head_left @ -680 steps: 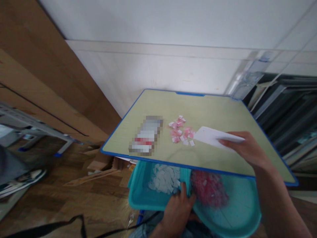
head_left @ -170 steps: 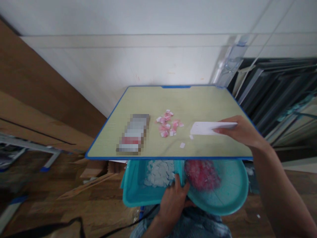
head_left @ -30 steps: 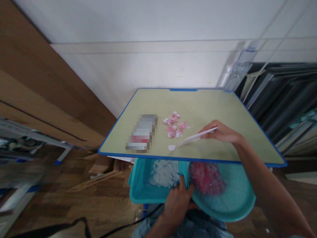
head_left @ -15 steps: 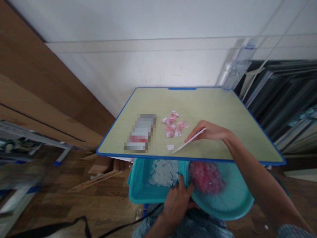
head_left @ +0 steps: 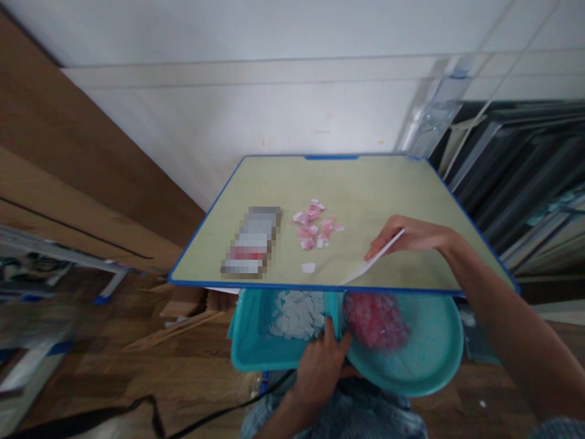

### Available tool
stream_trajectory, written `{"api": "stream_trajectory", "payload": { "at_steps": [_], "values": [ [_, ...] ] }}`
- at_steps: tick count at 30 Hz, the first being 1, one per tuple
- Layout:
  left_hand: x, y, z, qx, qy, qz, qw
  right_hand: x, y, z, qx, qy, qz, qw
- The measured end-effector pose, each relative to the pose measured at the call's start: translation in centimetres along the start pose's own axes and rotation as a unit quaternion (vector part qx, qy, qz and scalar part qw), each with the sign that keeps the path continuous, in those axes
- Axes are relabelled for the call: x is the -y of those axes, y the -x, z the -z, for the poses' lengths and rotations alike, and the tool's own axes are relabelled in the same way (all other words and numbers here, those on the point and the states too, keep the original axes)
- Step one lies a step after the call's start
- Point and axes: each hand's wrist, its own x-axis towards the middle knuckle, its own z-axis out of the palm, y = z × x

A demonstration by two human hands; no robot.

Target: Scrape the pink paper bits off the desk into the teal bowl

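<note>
In my right hand (head_left: 404,233) is a thin, flat white strip (head_left: 372,261), pinched, its pointed end slanting down left towards the board's near edge. What the strip is exactly does not show. Left of its tip, one small white piece (head_left: 309,267) lies alone on the pale green board (head_left: 379,189). Beyond it sit several small pink-and-white pieces (head_left: 313,228). Below the board, my left hand (head_left: 322,360) grips the rims where a teal bin (head_left: 256,360) and a round teal tray (head_left: 434,360) meet. White pieces (head_left: 299,314) fill part of the bin; a pink heap (head_left: 377,320) lies in the tray.
A pixelated rectangular object (head_left: 253,241) lies on the board's left side. At the back right corner stands a clear bottle (head_left: 432,119) by the white wall (head_left: 274,116). Dark panels (head_left: 525,158) lean at the right, and brown cardboard (head_left: 82,158) stands at the left.
My right hand has moved right with the white strip, away from the lone white piece. My left hand keeps its hold. The whole view has shifted slightly.
</note>
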Motion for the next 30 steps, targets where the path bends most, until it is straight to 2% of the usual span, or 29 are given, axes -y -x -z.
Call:
{"api": "stream_trajectory", "payload": {
  "at_steps": [11,17,22,25,30],
  "values": [
    [0.1,-0.1,0.2,0.016,-0.001,0.005,1.0,-1.7,6.3,0.2,-0.045,-0.031,-0.067,0.996],
    [0.1,-0.1,0.3,0.01,-0.003,0.007,1.0,-2.3,6.4,-0.7,-0.218,-0.003,-0.105,0.97],
    [0.1,-0.1,0.3,0.009,-0.004,0.008,1.0,-3.4,5.1,-0.4,-0.335,-0.035,-0.155,0.929],
    [0.0,-0.1,0.3,-0.001,-0.015,0.006,1.0,-3.5,4.7,-0.2,-0.324,-0.068,-0.167,0.929],
    [0.1,-0.1,0.1,0.0,-0.019,-0.001,1.0,-2.6,4.6,-0.5,-0.238,-0.11,-0.175,0.949]
  ]
}}
